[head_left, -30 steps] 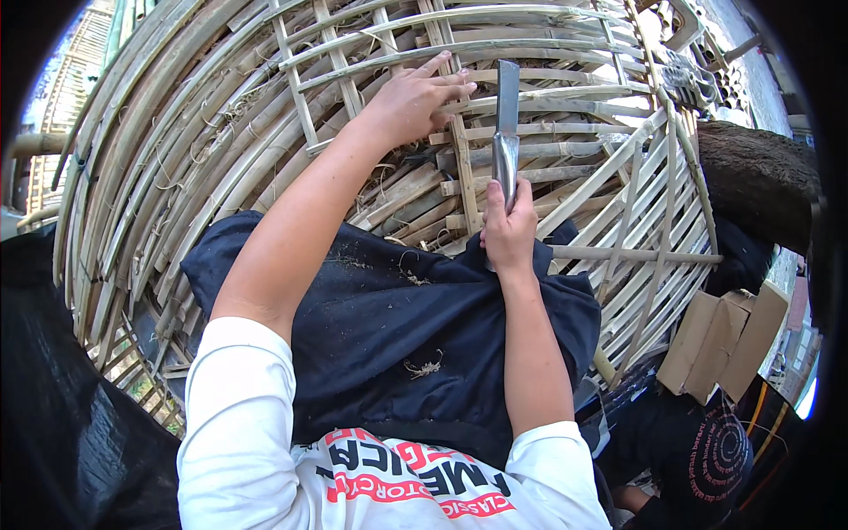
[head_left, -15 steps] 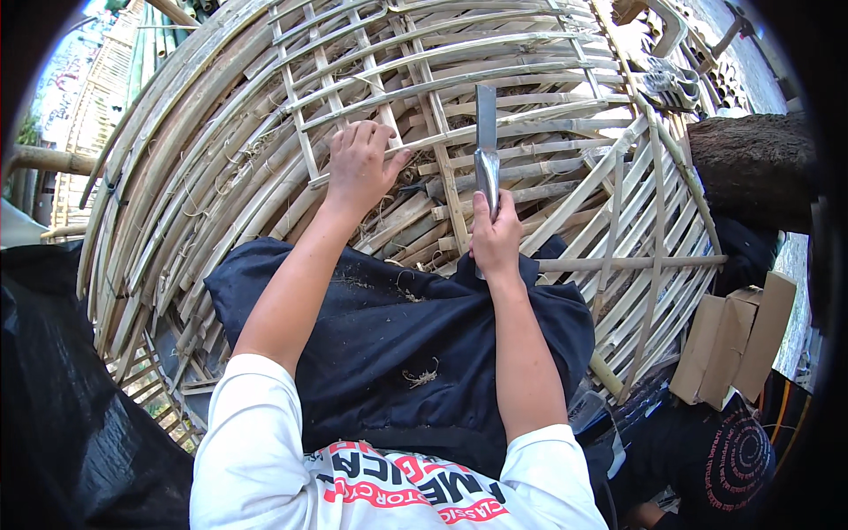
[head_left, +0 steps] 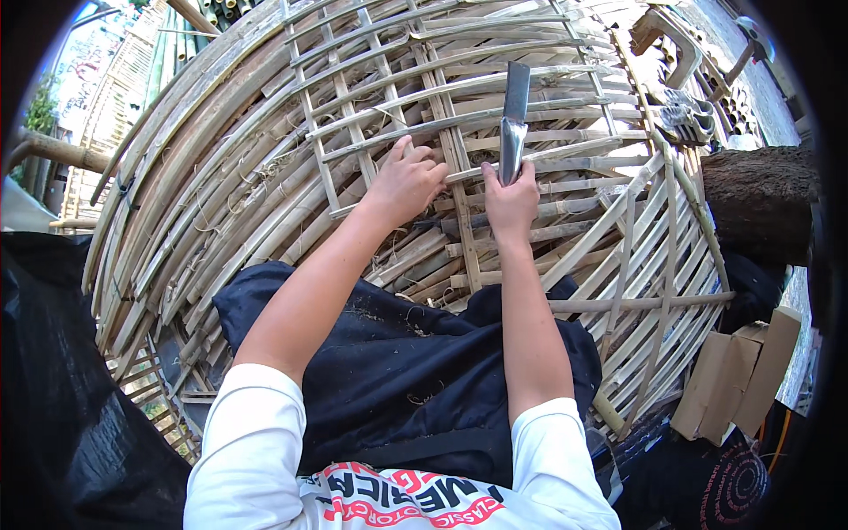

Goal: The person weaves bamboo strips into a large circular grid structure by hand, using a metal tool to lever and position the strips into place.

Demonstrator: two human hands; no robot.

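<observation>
My right hand (head_left: pixel 512 205) is wrapped round a steel chisel (head_left: pixel 513 132), its flat blade pointing up and away from me and its socket shining above my fist. The lower end of the chisel is hidden in my hand. Close by on the left, my left hand (head_left: pixel 404 184) curls over the lowest long strip of a bamboo lattice (head_left: pixel 385 140), fingers bent around that strip. The lattice lies over a heap of split bamboo strips (head_left: pixel 265 168), where thin shavings are caught. Dark cloth (head_left: pixel 397 371) covers my lap below both hands.
A thick log (head_left: pixel 760 199) juts in from the right, with shoes (head_left: pixel 687 119) beyond it. Another bamboo lattice (head_left: pixel 649 283) stands at the right, near an opened cardboard box (head_left: pixel 729 380). Black sheeting (head_left: pixel 71 380) hangs at the left. A hammer (head_left: pixel 751 44) shows at the far right.
Both hands have moved away from me and rightward, the left along the lattice strip toward the right hand. The chisel has risen and leans more to the right.
</observation>
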